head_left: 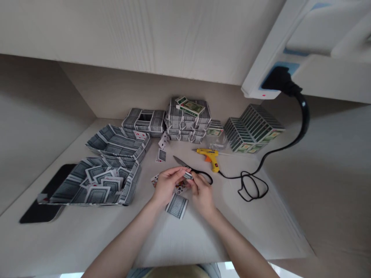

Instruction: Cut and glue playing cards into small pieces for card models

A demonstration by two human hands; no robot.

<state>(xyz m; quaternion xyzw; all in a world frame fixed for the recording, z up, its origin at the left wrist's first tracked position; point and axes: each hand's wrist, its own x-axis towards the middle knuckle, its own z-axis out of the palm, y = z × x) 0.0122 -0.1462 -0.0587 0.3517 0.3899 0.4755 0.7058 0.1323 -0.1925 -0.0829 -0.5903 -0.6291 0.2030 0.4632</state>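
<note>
A small folded playing-card piece (188, 175) is pinched by the nearly closed fingers (178, 172) of the left hand (166, 185) and right hand (202, 195); both hands are held close together. They are angled inward above the table (185, 243).

Two bare forearms (124, 239) reach in from the near edge of the bench (176, 251) and converge at its middle. The left hand (167, 184) lies turned inward, its fingers curled rightward, while the right hand (202, 195) stands more upright, its fingers (194, 180) pointing up and left. Their fingertips nearly meet in a close pinch, with both wrists gently bent.
</note>
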